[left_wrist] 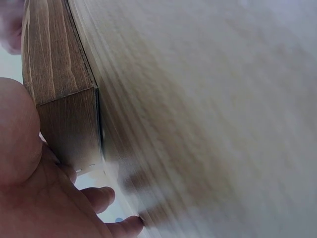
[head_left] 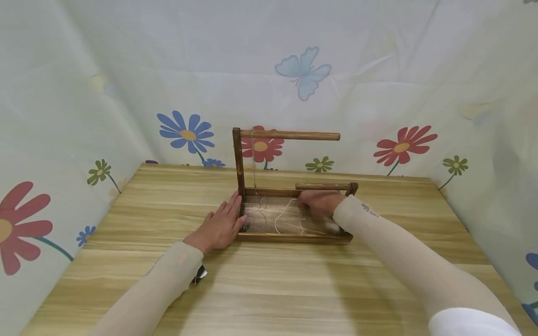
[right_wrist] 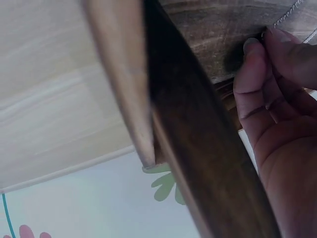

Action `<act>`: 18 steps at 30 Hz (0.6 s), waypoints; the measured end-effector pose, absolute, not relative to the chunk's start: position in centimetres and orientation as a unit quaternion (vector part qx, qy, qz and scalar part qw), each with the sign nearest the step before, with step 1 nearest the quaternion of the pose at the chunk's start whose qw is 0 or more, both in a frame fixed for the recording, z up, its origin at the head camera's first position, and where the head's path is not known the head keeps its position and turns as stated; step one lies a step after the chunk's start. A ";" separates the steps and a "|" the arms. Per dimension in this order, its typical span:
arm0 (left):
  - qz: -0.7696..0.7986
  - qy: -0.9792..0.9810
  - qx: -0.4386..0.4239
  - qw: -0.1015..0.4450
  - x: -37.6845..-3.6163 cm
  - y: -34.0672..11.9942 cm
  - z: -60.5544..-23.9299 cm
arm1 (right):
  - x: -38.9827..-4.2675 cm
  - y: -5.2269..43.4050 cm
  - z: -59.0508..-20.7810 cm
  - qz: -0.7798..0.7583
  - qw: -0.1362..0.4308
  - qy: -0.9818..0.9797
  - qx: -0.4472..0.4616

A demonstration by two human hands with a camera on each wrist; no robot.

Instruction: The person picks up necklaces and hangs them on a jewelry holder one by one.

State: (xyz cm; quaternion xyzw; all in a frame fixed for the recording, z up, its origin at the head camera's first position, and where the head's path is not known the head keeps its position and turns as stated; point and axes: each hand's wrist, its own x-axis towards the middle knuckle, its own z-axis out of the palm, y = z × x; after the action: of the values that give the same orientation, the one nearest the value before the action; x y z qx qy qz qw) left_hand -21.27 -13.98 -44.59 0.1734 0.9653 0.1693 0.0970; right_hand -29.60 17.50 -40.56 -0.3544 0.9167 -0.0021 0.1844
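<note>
While my left hand (head_left: 219,227) lies flat steadying the stand (head_left: 290,186), right fingers (right_wrist: 257,69) pinch the chain (head_left: 282,213); next I'd lift it gently.

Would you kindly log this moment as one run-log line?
left hand: flat against wooden stand, left edge | right hand: pinching thin chain on stand's base | second chain: hanging from top bar | table: under stand

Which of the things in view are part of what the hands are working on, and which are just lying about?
In hand:
- dark wooden stand with tray base
- thin silver chains on the base
- chain hanging from the top rod
- left hand, flat against the stand's left edge
- right hand, pinching a chain

Lying about:
- light wooden table
- floral cloth backdrop
</note>
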 end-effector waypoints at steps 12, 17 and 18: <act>0.171 0.966 0.170 0.098 -21.4 -14.0 -44.8 | -27.5 17.8 -40.7 -0.059 0.128 0.918 -0.371; 0.167 0.966 0.170 0.097 -21.5 -14.1 -45.0 | -26.7 17.3 -39.9 -0.058 0.107 0.903 -0.411; 0.167 0.966 0.170 0.097 -21.5 -14.1 -45.0 | -26.4 17.2 -39.6 -0.058 0.104 0.903 -0.414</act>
State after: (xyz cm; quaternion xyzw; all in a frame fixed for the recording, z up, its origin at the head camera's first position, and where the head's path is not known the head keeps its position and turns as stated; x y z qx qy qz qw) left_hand -21.47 -14.06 -45.01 0.1697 0.9664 0.1666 0.0974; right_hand -26.44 17.25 -39.57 -0.4139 0.9025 -0.0576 0.1038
